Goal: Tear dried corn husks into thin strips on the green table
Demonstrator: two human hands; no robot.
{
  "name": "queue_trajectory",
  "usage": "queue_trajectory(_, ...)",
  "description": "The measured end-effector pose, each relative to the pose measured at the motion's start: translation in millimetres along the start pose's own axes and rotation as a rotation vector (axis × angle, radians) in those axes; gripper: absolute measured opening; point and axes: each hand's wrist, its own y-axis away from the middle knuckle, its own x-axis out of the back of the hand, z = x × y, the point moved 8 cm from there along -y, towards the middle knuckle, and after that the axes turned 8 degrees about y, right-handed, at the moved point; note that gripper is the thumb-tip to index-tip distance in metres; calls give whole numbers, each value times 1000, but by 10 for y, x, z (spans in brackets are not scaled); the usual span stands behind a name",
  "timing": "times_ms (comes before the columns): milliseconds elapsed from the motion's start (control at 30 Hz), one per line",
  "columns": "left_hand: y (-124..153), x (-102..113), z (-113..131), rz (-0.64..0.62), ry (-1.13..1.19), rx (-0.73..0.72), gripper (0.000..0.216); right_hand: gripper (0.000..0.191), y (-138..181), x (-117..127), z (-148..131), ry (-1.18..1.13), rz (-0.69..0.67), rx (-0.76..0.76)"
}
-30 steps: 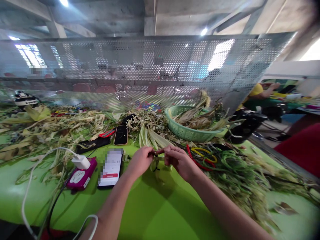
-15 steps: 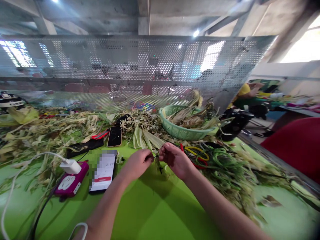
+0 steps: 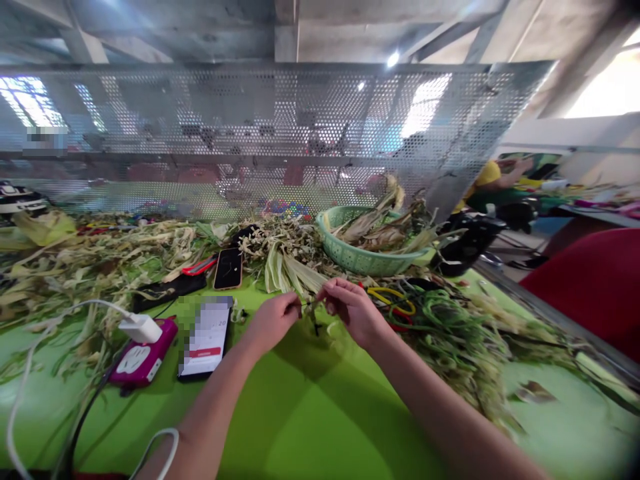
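Note:
My left hand [image 3: 273, 322] and my right hand [image 3: 351, 310] meet above the green table [image 3: 310, 413], fingertips pinched together on a small dark, thin piece [image 3: 313, 313] between them. What that piece is I cannot make out. A bunch of pale leaf strips [image 3: 287, 267] lies just behind the hands. Loops of red, yellow and green bands [image 3: 400, 307] lie to the right of my right hand.
A phone with a lit screen [image 3: 206, 338] and a pink power strip with a white charger [image 3: 137, 347] lie at left, another phone [image 3: 229, 269] behind them. A green basket of husks [image 3: 365, 250] stands by the perforated metal screen [image 3: 280, 133]. Dried leaves cover the table's back and right. A person in yellow [image 3: 487, 180] works at far right.
Both hands have stayed pinched on the small piece, shifting slightly up in view. The camera has turned a little to the right.

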Motion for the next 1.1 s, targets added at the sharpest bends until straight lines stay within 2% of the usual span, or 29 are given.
queue_trajectory(133, -13, 46, -73, -2, 257, 49, 14, 29, 1, 1, -108, 262, -10, 76)
queue_trajectory(300, -3, 93, -102, 40, 399, 112, 19, 33, -17, -56, -62, 546, -33, 124)
queue_trajectory(567, 14, 30, -183, 54, 800, 259, 22, 25, -20, -68, -13, 634, -17, 141)
queue_trajectory(700, -12, -27, -199, 21, 786, 225, 32, 24, -15, -89, -35, 577, -16, 186)
queue_trajectory(800, -31, -30, -231, 40, 753, 196, 34, 27, -6, -88, -28, 493, -21, 143)
queue_trajectory(900, -31, 12, -256, 93, 716, 205, 34, 30, 8, -1, -70, 449, 58, 113)
queue_trajectory(1000, -24, 35, -257, 111, 696, 225, 35, 26, 19, 48, -153, 536, 107, 159)
queue_trajectory(1100, -25, 18, -252, 99, 724, 223, 35, 16, 34, -29, -243, 684, 63, 300)
